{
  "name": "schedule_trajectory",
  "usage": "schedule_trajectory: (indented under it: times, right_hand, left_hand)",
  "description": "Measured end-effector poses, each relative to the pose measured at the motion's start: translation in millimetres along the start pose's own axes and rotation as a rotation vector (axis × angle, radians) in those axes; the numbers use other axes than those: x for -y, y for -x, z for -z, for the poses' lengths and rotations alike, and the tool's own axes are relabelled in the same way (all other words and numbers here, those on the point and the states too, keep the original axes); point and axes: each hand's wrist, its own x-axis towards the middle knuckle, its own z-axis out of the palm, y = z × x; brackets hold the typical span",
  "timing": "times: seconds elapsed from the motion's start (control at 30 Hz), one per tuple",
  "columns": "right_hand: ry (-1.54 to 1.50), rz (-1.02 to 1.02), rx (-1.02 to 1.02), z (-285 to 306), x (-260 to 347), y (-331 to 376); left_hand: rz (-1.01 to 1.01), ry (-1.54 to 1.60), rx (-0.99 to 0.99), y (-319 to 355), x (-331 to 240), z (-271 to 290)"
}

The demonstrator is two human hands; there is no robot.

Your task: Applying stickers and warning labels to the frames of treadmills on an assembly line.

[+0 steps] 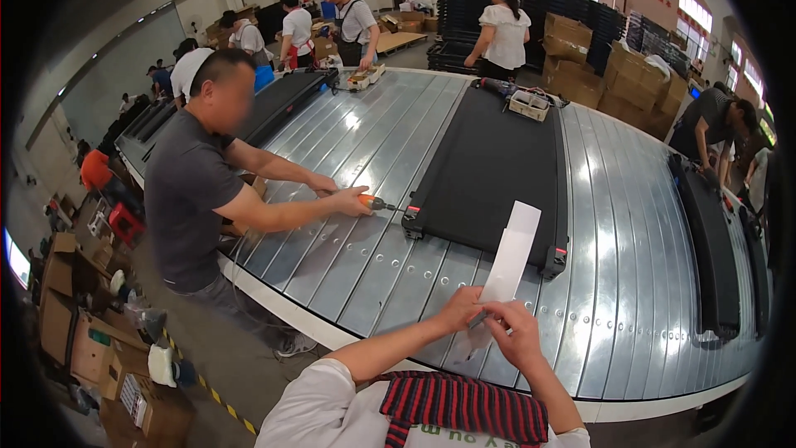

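A long white paper strip (512, 253) stands up between my hands, its far end reaching over the near edge of a flat black walking-pad-like unit (496, 162). My left hand (461, 309) is closed on the strip's lower end from the left. Close by, my right hand (514, 333) pinches the same end with thumb and fingers. Some small greyish piece shows between the fingers, too small to name. To the left, a co-worker's hands hold an orange electric screwdriver (371, 202), its tip at the unit's near-left corner cap (412, 216).
The slatted metal table (348, 270) has a white rim. Boxes of parts (529, 105) and a power tool (495, 87) sit at the unit's far end. Another black unit (705, 257) lies at right. Several people work around, with cardboard boxes (634, 75) behind.
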Motion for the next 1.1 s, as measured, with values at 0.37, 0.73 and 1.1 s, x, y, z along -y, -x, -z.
schedule_trajectory:
  times: [0.37,0.73,1.1]
  right_hand:
    - [-0.063,-0.016,-0.038,50,-9,45]
    - [-0.594,-0.418,-0.202,143,-114,54]
    - [-0.512,-0.536,0.032,104,-141,10]
  left_hand:
    - [0.056,-0.092,-0.036,-15,-5,-62]
    - [0.239,0.018,0.129,-36,-44,-53]
    - [0.469,0.414,0.078,-66,-2,-38]
